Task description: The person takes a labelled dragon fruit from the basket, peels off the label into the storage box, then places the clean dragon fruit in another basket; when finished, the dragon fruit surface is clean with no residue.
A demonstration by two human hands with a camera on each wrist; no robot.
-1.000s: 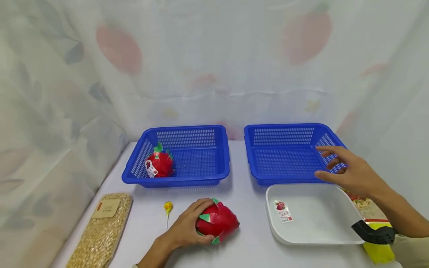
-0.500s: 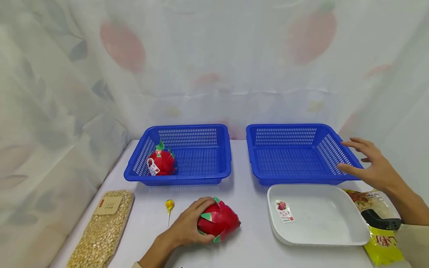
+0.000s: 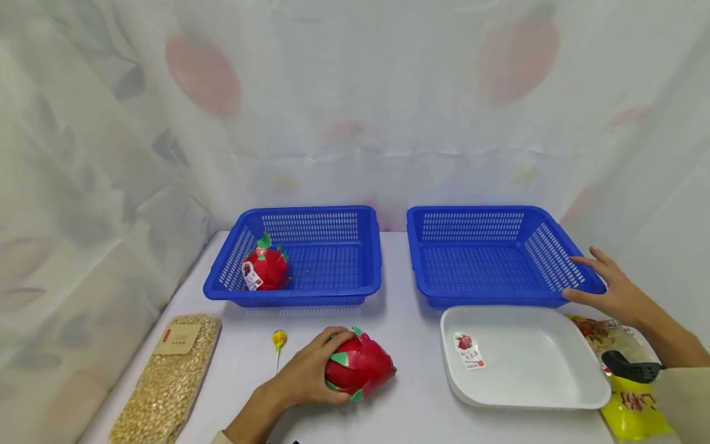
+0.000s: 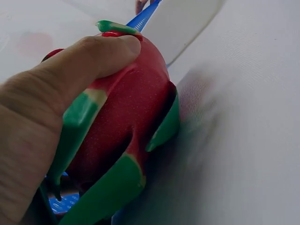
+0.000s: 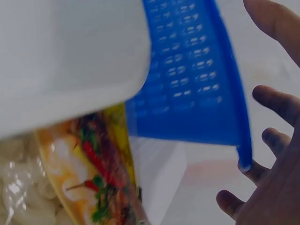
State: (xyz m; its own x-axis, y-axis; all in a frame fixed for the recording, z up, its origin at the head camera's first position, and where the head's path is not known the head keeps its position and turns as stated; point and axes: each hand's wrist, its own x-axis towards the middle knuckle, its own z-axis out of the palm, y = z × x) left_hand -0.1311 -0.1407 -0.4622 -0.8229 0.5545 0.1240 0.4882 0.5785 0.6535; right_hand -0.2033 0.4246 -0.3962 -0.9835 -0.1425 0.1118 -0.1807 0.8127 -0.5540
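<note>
My left hand (image 3: 310, 373) grips a red dragon fruit (image 3: 363, 365) with green scales, at the front middle of the table. In the left wrist view, my thumb lies across the top of the dragon fruit (image 4: 133, 89). My right hand (image 3: 616, 293) is at the right end of the right blue basket (image 3: 505, 299), its fingers spread around the outside of the rim. In the right wrist view, a fingertip meets the basket's rim (image 5: 236, 93); whether it presses is unclear. Another dragon fruit (image 3: 266, 268) sits in the left blue basket (image 3: 310, 297).
A shallow white tray (image 3: 527, 357) with a sticker stands before the right basket. Beside it lies a yellow food packet (image 3: 635, 407), partly covered by tray and arm. A lollipop (image 3: 279, 338) and a bag of grains (image 3: 172, 376) lie at the left. Printed curtains enclose the table.
My right hand has moved from over the right basket to its right end, then slightly down toward the rim. The left hand keeps hold of the dragon fruit in the same place.
</note>
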